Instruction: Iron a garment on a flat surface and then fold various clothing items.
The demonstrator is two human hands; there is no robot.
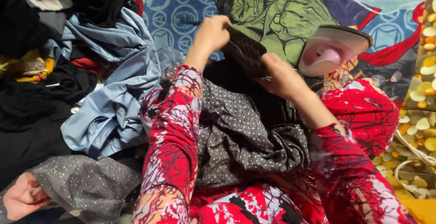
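Note:
A dark dotted garment [247, 128] lies bunched in my lap between my red, white and black patterned sleeves. My left hand [210, 35] grips one end of a raised strip of that dark fabric [245, 49]. My right hand [280, 75] pinches the other end of the same strip, lower and to the right. Both hands hold the cloth up above the bedsheet.
A pink and white clothes iron [331, 49] stands upright just right of my right hand, on a cartoon-print sheet [181, 6]. A light blue shirt [116, 97] and dark clothes [32, 106] are heaped at left. A white cord [415, 156] runs at right. Another person's foot [22, 196] shows at bottom left.

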